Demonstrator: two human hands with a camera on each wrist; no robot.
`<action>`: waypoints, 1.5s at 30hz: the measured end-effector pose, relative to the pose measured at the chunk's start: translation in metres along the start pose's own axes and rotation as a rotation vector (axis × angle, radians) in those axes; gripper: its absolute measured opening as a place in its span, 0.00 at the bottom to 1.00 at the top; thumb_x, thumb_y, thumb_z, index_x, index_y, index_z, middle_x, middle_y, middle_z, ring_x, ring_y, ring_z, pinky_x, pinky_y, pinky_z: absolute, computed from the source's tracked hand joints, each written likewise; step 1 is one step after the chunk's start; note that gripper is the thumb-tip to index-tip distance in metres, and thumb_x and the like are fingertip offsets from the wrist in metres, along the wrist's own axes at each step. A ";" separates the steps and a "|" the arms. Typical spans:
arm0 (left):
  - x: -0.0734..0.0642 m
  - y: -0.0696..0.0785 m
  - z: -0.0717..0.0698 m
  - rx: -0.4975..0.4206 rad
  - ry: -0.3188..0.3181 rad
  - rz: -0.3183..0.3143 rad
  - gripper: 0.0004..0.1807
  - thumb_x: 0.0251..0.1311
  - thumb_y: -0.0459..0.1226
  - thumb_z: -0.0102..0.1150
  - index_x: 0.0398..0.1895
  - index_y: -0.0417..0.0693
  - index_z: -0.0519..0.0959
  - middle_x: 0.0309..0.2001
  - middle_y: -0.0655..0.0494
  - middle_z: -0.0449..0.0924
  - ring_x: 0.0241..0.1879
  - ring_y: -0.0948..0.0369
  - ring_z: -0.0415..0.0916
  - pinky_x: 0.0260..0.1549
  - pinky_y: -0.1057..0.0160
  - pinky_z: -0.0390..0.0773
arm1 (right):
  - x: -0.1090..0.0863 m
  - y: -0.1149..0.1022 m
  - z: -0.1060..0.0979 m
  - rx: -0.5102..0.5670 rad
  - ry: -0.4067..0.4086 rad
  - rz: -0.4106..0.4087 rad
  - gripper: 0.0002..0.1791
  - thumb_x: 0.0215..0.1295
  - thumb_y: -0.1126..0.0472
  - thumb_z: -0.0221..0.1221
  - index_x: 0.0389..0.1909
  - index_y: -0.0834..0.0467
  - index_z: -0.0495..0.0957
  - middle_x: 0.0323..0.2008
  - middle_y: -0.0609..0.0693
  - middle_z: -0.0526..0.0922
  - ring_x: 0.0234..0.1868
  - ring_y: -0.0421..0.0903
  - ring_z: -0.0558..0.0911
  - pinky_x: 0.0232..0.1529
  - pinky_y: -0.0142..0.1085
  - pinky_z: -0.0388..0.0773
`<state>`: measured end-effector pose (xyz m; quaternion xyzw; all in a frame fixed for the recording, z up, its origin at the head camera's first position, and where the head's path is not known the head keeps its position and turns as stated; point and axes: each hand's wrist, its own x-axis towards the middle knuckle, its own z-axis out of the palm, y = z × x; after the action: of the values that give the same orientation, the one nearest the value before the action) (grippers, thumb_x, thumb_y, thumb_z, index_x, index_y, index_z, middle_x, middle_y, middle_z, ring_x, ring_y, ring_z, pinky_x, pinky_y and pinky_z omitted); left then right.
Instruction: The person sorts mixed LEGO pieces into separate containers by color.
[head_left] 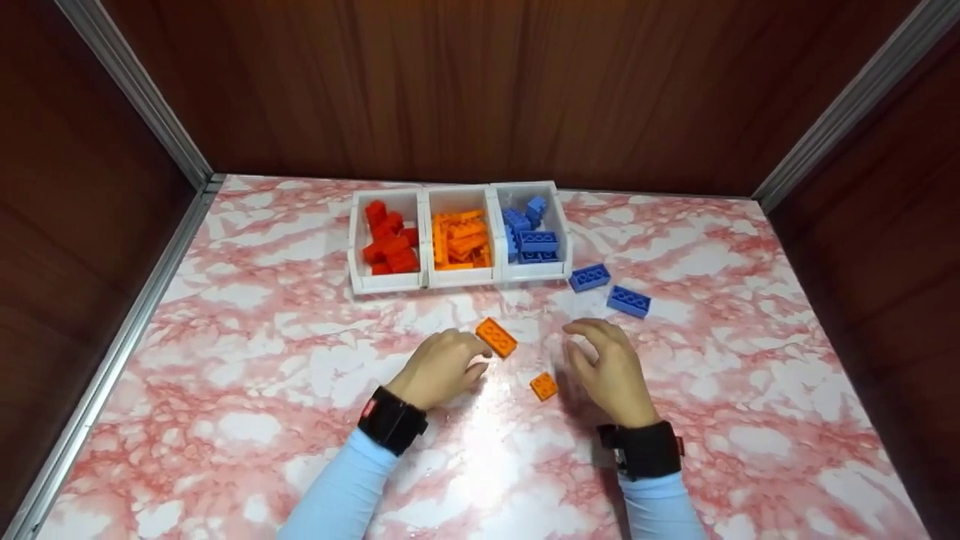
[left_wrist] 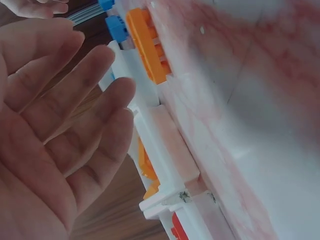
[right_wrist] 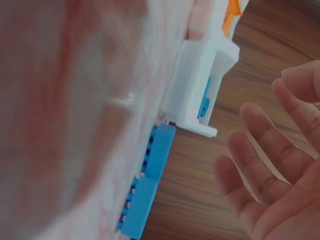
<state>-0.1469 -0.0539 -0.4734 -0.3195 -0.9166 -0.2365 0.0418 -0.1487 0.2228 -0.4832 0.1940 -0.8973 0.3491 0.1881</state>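
Observation:
My left hand (head_left: 444, 366) hovers beside a long orange brick (head_left: 496, 337), its fingers loosely bent and holding nothing. In the left wrist view the palm of that hand (left_wrist: 65, 120) shows bare, apart from the orange brick (left_wrist: 146, 46). Across from it my right hand (head_left: 611, 367) is held above the table with relaxed fingers. A small square orange brick (head_left: 544, 386) lies just left of it. Two blue bricks, one (head_left: 589, 277) against the bin's corner and another (head_left: 629, 301) to its right, lie beyond the right hand. Nothing is in the right palm (right_wrist: 285, 200).
Three joined white bins stand at the back: the left bin (head_left: 390, 283) has red bricks, the middle bin (head_left: 461, 277) orange ones, the right bin (head_left: 564, 240) blue ones. A wooden wall (head_left: 480, 97) rises behind them. The tabletop (head_left: 247, 360) is marbled pink and white.

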 end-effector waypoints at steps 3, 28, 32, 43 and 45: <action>0.015 -0.003 0.004 0.012 -0.012 0.008 0.12 0.62 0.35 0.65 0.49 0.45 0.84 0.46 0.53 0.84 0.44 0.54 0.78 0.47 0.57 0.77 | -0.002 0.002 0.002 -0.001 -0.006 -0.011 0.11 0.63 0.66 0.64 0.46 0.59 0.85 0.49 0.54 0.83 0.53 0.53 0.78 0.56 0.47 0.73; 0.043 -0.022 0.006 0.189 -0.111 0.010 0.16 0.58 0.46 0.70 0.44 0.47 0.84 0.40 0.53 0.81 0.38 0.55 0.75 0.39 0.57 0.75 | -0.005 0.000 -0.005 -0.011 -0.032 0.018 0.11 0.65 0.67 0.63 0.47 0.59 0.85 0.49 0.55 0.83 0.53 0.54 0.78 0.57 0.47 0.72; 0.052 -0.031 -0.017 0.119 -0.093 -0.049 0.19 0.56 0.43 0.71 0.49 0.47 0.83 0.43 0.52 0.82 0.42 0.54 0.76 0.47 0.55 0.76 | -0.006 0.000 -0.004 -0.010 -0.027 0.003 0.11 0.65 0.66 0.63 0.47 0.59 0.85 0.49 0.55 0.83 0.52 0.54 0.78 0.56 0.47 0.73; 0.112 -0.063 -0.053 0.117 -0.028 -0.204 0.23 0.58 0.37 0.70 0.57 0.42 0.80 0.50 0.43 0.79 0.52 0.47 0.75 0.56 0.53 0.73 | -0.008 -0.002 -0.009 -0.016 -0.018 0.010 0.11 0.64 0.67 0.64 0.46 0.59 0.85 0.48 0.53 0.83 0.52 0.53 0.78 0.57 0.47 0.72; 0.120 -0.070 -0.050 0.172 -0.001 -0.206 0.23 0.58 0.39 0.71 0.56 0.42 0.81 0.50 0.43 0.80 0.53 0.46 0.74 0.58 0.50 0.70 | -0.008 -0.004 -0.009 -0.015 -0.019 0.009 0.12 0.63 0.67 0.64 0.47 0.59 0.85 0.49 0.54 0.83 0.53 0.54 0.78 0.57 0.47 0.72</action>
<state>-0.2878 -0.0572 -0.4299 -0.2189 -0.9615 -0.1600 0.0440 -0.1381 0.2284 -0.4782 0.1920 -0.9023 0.3415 0.1796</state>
